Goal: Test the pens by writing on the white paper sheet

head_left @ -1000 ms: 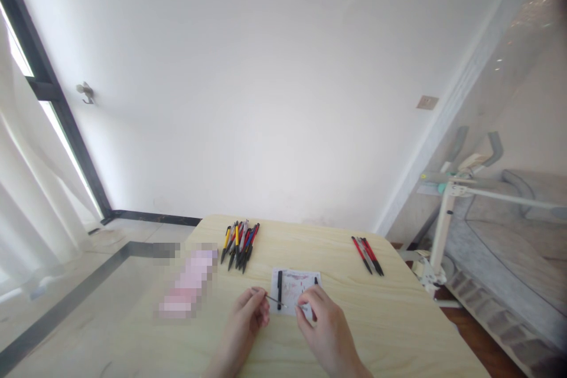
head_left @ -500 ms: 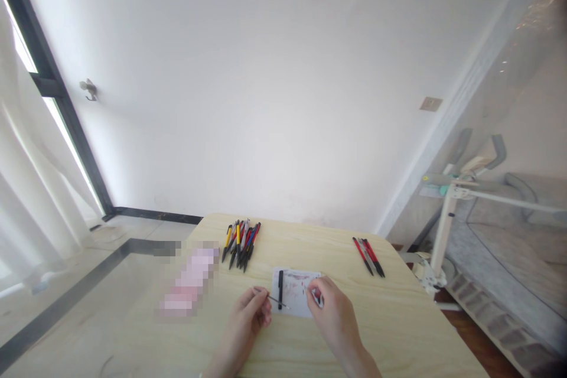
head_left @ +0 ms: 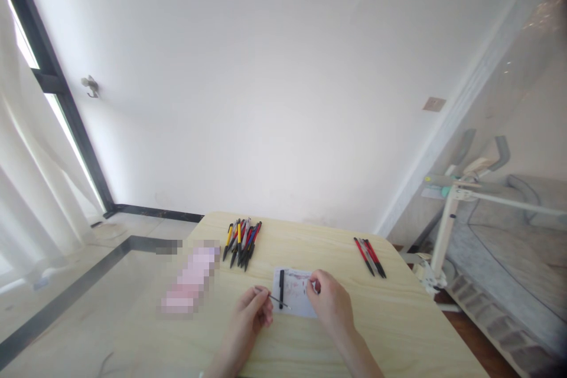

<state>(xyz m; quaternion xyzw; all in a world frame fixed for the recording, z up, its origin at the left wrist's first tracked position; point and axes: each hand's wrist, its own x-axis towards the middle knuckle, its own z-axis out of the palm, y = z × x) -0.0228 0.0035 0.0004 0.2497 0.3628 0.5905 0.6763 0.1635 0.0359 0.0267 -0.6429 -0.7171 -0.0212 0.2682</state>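
My left hand (head_left: 248, 313) pinches a thin pen refill (head_left: 279, 302) whose tip reaches over a small white paper card (head_left: 296, 300) with red scribbles. A black pen barrel part (head_left: 281, 289) lies on the card's left edge. My right hand (head_left: 330, 304) rests on the card's right side with fingers curled round a small red piece that I cannot make out. Both hands sit near the front of the light wooden table (head_left: 398, 319).
A bunch of several pens, yellow, red, blue and black (head_left: 241, 243), lies at the table's back left. Three red and black pens (head_left: 370, 256) lie at the back right. A pink blurred object (head_left: 190, 279) lies on the left. A white stand (head_left: 445, 230) stands beside the table.
My right hand has slid from the card's front right corner up to its right edge and curled tighter. My left hand and the refill have barely moved.
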